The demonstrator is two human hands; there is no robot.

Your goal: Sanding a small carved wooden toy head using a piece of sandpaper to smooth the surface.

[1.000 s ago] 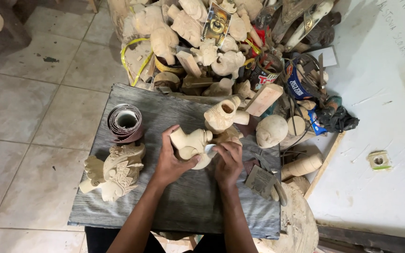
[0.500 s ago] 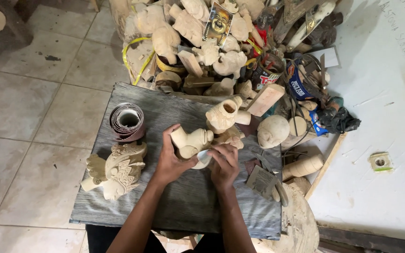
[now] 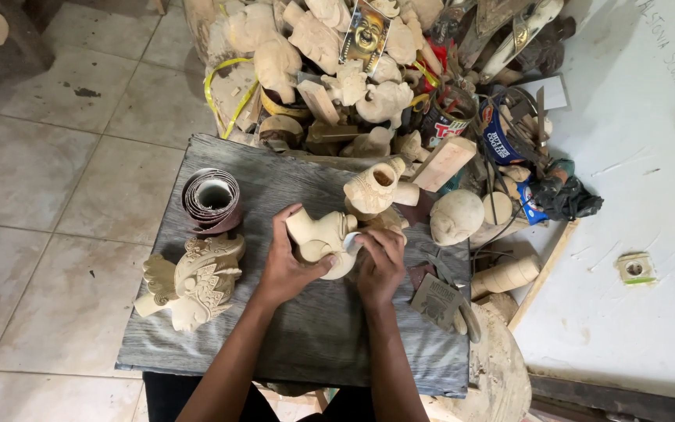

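Observation:
My left hand (image 3: 284, 267) grips a pale unfinished wooden carving (image 3: 318, 238) from its left side, on the grey wooden board (image 3: 291, 344). My right hand (image 3: 381, 266) presses against the carving's right side, fingers closed on a small light piece, apparently sandpaper, at the carving's edge. A carved wooden mask with ornate crest (image 3: 193, 277) lies to the left of my left hand. A roll of sandpaper (image 3: 211, 199) stands behind it. Another hollow pale carving (image 3: 373, 187) sits just beyond my hands.
A heap of raw wooden carvings (image 3: 314, 47) and cans (image 3: 447, 117) fills the far side. A round wooden head (image 3: 456, 217), a wooden cylinder (image 3: 505, 275) and sandpaper scraps (image 3: 439, 297) lie right. Tiled floor (image 3: 41, 195) is left, a white surface (image 3: 634, 195) right.
Both hands stay on the carving; my right hand has shifted slightly over its right side. Nothing else has moved.

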